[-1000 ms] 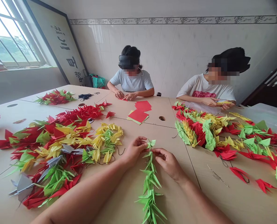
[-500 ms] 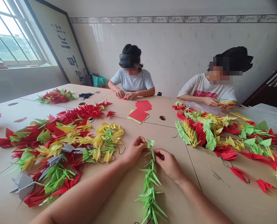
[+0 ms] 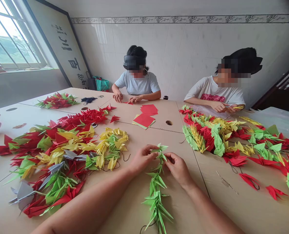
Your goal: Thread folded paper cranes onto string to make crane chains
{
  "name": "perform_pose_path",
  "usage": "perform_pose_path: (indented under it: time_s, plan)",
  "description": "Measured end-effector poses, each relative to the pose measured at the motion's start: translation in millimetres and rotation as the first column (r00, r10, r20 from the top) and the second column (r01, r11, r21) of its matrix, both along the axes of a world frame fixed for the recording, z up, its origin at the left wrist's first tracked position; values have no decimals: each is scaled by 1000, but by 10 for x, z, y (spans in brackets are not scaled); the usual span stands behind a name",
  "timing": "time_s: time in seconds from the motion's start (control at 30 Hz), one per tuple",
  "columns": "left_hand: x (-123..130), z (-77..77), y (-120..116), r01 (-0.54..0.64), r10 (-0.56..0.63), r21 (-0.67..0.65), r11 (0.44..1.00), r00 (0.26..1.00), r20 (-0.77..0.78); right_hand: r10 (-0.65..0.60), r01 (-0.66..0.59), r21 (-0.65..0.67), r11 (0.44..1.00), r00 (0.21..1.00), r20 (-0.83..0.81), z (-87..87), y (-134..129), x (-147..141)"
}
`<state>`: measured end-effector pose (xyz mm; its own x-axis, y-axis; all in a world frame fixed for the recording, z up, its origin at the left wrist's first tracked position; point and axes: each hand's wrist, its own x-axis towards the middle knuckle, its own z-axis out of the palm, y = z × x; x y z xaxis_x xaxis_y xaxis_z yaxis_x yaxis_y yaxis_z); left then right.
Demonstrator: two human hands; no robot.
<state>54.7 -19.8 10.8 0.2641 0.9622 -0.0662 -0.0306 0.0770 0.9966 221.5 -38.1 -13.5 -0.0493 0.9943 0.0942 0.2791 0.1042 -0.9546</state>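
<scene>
A string of green origami cranes (image 3: 156, 188) runs along the table in front of me, from the bottom edge up to my hands. My left hand (image 3: 144, 157) pinches the left side of its top crane between thumb and fingers. From the right, my right hand (image 3: 177, 165) is closed with its fingertips on the same top end. A dark cord shows between the cranes and curls at the lower end.
A heap of red, green, yellow and grey cranes (image 3: 51, 152) lies left. More crane strings (image 3: 212, 130) and a thin needle-like tool (image 3: 227, 182) lie right. Red paper squares (image 3: 145, 119) are ahead. Two people (image 3: 137, 78) sit across, hands on paper pieces.
Both my hands have moved slightly right with the string's top end, which now leans right. The co-worker across has slid one hand leftward.
</scene>
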Motion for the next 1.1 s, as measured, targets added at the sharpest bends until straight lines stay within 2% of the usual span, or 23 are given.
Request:
perform_pose_path:
  time_s: [0.13,0.33,0.57,0.67,0.8,1.1]
  plan:
    - [-2,-45,17,-8,8,4,1000,1000,7,-17,17,6,1000,1000,-15,-9,13,-4]
    - [-13,-59,35,39,-24,-74,997,982,189,38,-38,14,999,999,-12,25,-4,-29]
    - [-20,-34,33,133,-114,-102,986,979,171,78,-77,15,997,997,-10,30,-31,-37]
    - [-36,-59,50,126,-100,-107,986,969,226,74,-74,9,997,996,-41,20,-23,-28]
    - [-61,-71,69,161,-85,-202,966,937,339,83,-83,1,997,993,-89,28,-24,-25]
    - [-68,-27,99,167,-43,-257,952,903,427,85,-85,6,996,983,-162,81,-37,-29]
